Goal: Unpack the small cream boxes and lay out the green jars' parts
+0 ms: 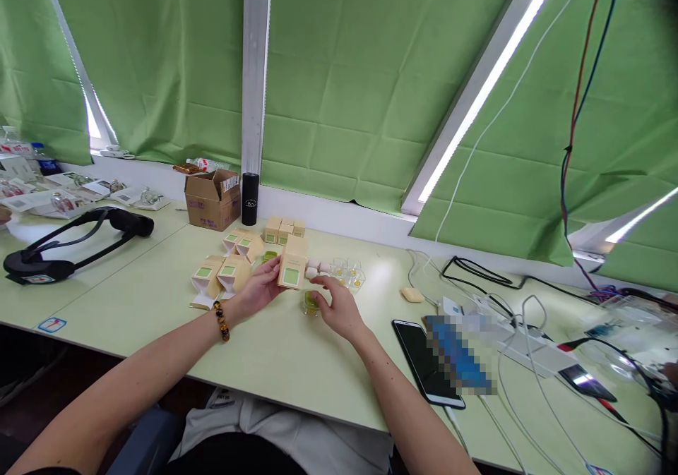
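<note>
My left hand (263,283) grips a small tan box (292,267) with a pale green square on its front and its top flap raised. My right hand (342,309) is held just to the right of it, fingers curved and apart. Below its thumb stands a small clear glass jar with green contents (310,304); whether the thumb touches it I cannot tell. Pinkish-white pieces (318,269) lie behind my right fingers, beside several clear glass jars with yellow marks (348,274). Another green item (270,256) sits behind my left hand.
Several tan boxes with raised flaps (207,276) stand at left, with small closed boxes (272,230) behind. Further back are a carton (212,203) and a black cylinder (250,200). A black headset (79,242) lies far left. A phone (424,358), power strip (522,348) and cables occupy the right.
</note>
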A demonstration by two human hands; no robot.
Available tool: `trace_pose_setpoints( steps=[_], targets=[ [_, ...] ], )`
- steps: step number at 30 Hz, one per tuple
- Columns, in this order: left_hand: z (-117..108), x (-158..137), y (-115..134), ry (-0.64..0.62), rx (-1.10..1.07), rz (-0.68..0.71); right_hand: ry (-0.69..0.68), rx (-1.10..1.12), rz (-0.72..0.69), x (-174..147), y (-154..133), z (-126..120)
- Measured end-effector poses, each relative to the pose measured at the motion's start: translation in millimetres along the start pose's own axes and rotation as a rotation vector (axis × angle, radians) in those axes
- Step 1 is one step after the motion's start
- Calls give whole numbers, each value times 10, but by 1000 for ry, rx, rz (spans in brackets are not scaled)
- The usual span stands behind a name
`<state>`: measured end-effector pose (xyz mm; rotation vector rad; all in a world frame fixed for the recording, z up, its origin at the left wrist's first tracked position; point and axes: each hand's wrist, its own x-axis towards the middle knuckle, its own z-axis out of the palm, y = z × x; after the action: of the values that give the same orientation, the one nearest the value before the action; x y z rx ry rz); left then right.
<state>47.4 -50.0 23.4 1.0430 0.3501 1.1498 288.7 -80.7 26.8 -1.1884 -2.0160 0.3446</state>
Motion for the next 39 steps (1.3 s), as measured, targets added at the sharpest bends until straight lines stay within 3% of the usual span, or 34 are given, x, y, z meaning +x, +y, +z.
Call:
trace_pose_setpoints(
  steps=[6, 17, 22, 29, 39],
  targets=[
    [56, -42, 19, -32, -16, -76, 134, 292, -84, 4, -183, -20],
    [133, -115, -76, -79, 87, -137, -42, 836, 44, -35, -378, 125],
    [239, -129, -57, -66, 134, -75, 14, 902, 89, -46, -426, 90],
    [303, -124, 20, -261, 76, 45, 214, 1093, 203, 40, -359, 112],
    [295, -96, -44, -96, 212, 159, 148, 1103, 207, 193, -408, 203]
  ],
)
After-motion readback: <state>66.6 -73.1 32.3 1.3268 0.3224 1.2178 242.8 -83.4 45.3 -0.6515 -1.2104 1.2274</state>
